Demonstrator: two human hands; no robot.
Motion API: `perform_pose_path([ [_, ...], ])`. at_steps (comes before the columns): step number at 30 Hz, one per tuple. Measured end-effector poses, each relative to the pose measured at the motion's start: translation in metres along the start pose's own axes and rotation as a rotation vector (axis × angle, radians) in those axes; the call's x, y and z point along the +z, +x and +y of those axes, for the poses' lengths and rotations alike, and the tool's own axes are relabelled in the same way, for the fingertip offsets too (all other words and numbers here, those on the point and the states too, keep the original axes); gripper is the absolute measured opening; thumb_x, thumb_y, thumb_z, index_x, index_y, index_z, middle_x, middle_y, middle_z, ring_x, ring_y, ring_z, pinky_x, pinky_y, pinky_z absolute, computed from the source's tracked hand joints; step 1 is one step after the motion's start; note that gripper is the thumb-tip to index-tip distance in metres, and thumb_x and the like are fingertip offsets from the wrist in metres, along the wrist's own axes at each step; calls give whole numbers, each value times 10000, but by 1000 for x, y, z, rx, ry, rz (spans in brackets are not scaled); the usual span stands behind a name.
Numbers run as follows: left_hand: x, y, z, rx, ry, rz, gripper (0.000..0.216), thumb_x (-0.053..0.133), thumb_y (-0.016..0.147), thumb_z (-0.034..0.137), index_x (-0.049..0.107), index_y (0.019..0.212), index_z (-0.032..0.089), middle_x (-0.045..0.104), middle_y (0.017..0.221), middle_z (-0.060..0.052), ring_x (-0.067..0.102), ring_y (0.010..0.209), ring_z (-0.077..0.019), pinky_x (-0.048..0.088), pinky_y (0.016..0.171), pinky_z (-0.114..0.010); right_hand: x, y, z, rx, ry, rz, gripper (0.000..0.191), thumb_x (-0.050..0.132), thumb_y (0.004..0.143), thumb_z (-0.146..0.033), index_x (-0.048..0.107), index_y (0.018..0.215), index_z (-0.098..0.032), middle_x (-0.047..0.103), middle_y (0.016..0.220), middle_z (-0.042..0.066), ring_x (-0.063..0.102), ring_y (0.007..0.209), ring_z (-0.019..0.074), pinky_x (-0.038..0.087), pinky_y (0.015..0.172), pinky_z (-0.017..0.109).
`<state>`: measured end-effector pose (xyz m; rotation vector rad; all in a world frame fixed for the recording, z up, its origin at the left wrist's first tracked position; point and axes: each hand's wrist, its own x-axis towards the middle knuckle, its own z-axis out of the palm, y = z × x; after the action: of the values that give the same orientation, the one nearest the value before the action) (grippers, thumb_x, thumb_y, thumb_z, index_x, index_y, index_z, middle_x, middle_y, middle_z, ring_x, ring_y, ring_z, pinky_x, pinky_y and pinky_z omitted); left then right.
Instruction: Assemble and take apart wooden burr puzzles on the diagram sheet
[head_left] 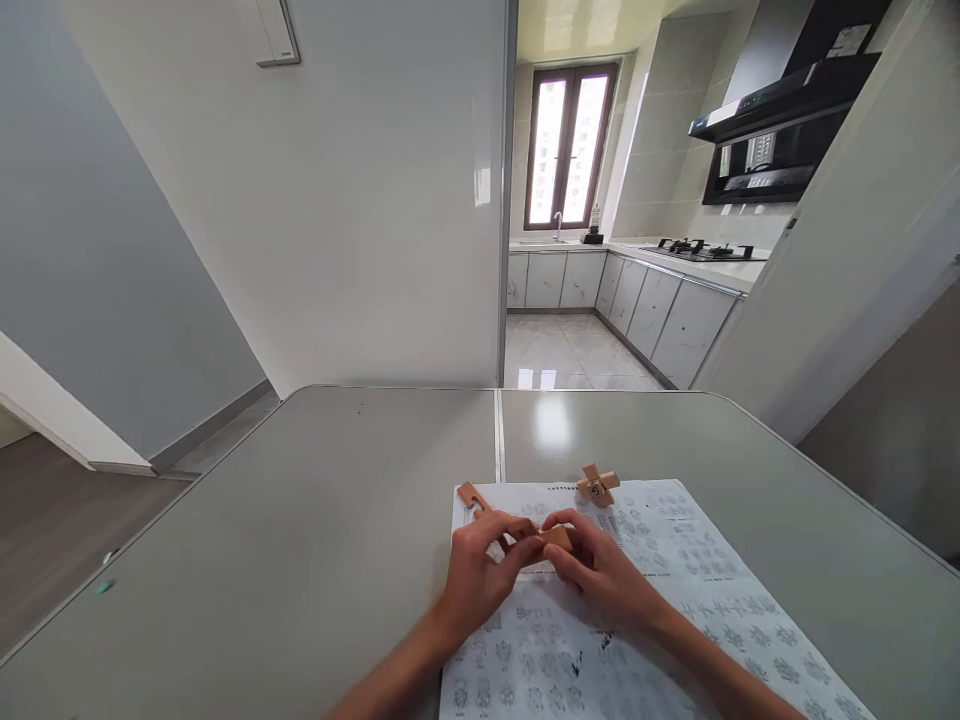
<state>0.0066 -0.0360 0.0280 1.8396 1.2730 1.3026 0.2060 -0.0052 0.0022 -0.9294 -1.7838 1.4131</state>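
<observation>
Both my hands meet over a printed instruction sheet [675, 590] on a grey table [300, 520]. My left hand [480, 575] and my right hand [600, 570] pinch a small wooden puzzle piece [553, 539] between their fingertips. A notched wooden bar [472, 497] lies at the sheet's far left corner, just beyond my left hand. An assembled wooden cross-shaped puzzle [598, 485] sits on the sheet's far edge, beyond my right hand.
The table has a seam [498, 435] down its middle and rounded far corners. Behind it stands a white wall [337, 200], and a doorway opens onto a kitchen with cabinets [660, 305], a hob and a window [566, 145]. Wood floor lies to the left.
</observation>
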Motion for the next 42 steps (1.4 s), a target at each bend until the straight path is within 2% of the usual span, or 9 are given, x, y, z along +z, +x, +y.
perform_pose_path([
  [4,-4,5,0,-289,-308,-41,270,739,885,445,791,910,181,785,884,-64,720,833,-220,571,776,-308,7,-2,8,-73,-131,17,405,689,912,-473,590,1215,-223,694,857,24,585,642,162,476,585,300],
  [7,-5,7,-2,-376,-486,-107,338,801,820,465,794,960,158,797,921,-86,744,891,-262,595,846,-366,11,-4,10,-100,-162,28,327,701,909,-428,628,1165,-240,735,983,69,668,774,216,530,646,339],
  [12,-3,7,-4,-407,-564,-129,340,811,818,465,778,923,144,799,911,-92,751,832,-242,608,841,-378,9,-7,-2,-132,-85,-18,235,615,983,-449,624,990,-214,731,955,77,703,795,216,546,677,341],
  [16,-3,9,-4,-423,-543,-111,337,794,839,477,753,888,146,781,810,-65,743,761,-210,609,798,-344,9,-7,-10,-98,35,-38,291,605,994,-499,572,1043,-214,709,855,53,712,770,218,557,623,321],
  [19,-4,10,-2,-423,-551,-121,357,785,845,497,737,883,146,766,781,-57,734,749,-202,603,773,-327,9,-7,-10,-71,130,-52,310,637,980,-503,564,1036,-207,713,896,67,718,742,207,570,634,330],
  [27,-5,10,-10,-439,-694,-200,407,756,869,528,686,896,128,727,843,-61,706,710,-161,561,707,-275,-4,-4,-6,-20,417,-221,485,610,985,-550,458,1310,-223,739,927,69,757,667,203,516,527,267],
  [33,-4,8,-13,-458,-761,-288,429,737,881,542,653,944,126,706,903,-74,711,668,-155,539,635,-257,-8,-6,-4,8,458,-244,572,635,961,-577,411,1369,-244,742,907,63,758,604,196,476,439,214],
  [39,-4,8,-13,-494,-750,-267,467,762,840,578,633,905,134,707,926,-76,687,627,-135,527,604,-247,-7,-8,-3,47,467,-221,507,633,956,-593,416,1270,-259,757,827,34,674,437,142,392,379,189],
  [42,-3,9,-12,-486,-755,-266,468,766,837,577,637,903,131,706,917,-73,682,619,-131,514,592,-241,-8,-9,-3,71,467,-190,515,655,928,-621,432,1222,-263,753,760,16,629,398,130,409,418,213],
])
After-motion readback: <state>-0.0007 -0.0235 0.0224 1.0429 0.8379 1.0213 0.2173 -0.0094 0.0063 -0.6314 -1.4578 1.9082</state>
